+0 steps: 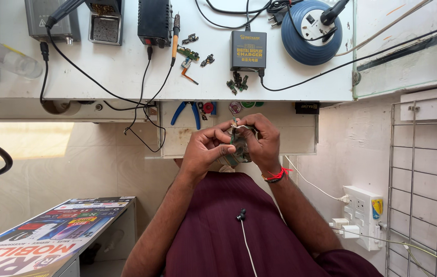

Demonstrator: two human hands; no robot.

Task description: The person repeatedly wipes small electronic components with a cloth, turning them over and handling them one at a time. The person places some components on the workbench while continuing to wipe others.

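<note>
A small green circuit board (235, 146) sits pinched between the fingertips of both hands, held close to the chest below the open drawer (300, 138). The left hand (205, 151) grips its left edge, fingers curled tight; the right hand (262, 143) clasps its right side, a red thread band (277, 175) just behind it. Blue-handled pliers (187, 113) lie just beyond the fingers, with loose board scraps (238, 83) farther off on the white bench (126, 66).

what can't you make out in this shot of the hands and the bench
- Small circuit board, head view: mostly wrapped by the left hand and right hand, so its shape and each grip on it are unclear.
- Small board parts on the white bench: too small to identify.
- Clear bottle: cut off by the left edge.
- Open drawer: contents partly hidden behind the hands.
</note>
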